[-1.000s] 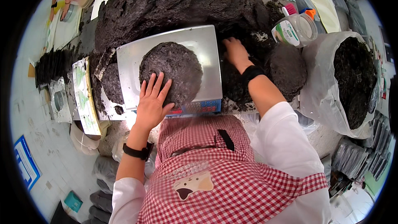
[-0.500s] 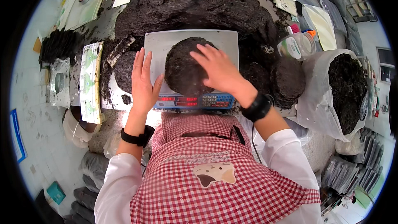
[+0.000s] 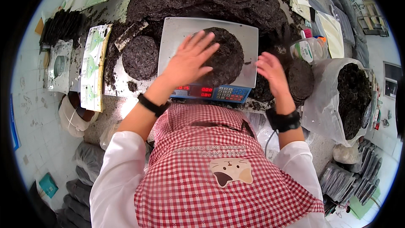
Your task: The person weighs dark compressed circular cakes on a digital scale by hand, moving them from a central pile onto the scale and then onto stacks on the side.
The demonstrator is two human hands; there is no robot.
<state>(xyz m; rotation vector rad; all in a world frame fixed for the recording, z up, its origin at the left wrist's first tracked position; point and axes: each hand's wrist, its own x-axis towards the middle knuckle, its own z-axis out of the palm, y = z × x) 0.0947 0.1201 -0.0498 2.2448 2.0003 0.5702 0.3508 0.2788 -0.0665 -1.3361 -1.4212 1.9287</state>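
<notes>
Hands over scale pan

Left hand (image 3: 187, 61) lies flat, fingers spread, on round dark disc (image 3: 221, 57) sitting on metal pan (image 3: 177, 33) of scale (image 3: 211, 93). Right hand (image 3: 272, 71) is open, holds nothing, just beside pan's right edge, above dark loose material. Second disc (image 3: 141, 58) lies left of pan.

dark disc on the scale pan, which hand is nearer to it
Left. The left hand lies flat on the dark disc on the scale pan. The right hand is off the pan's right edge, over loose dark material.
</notes>
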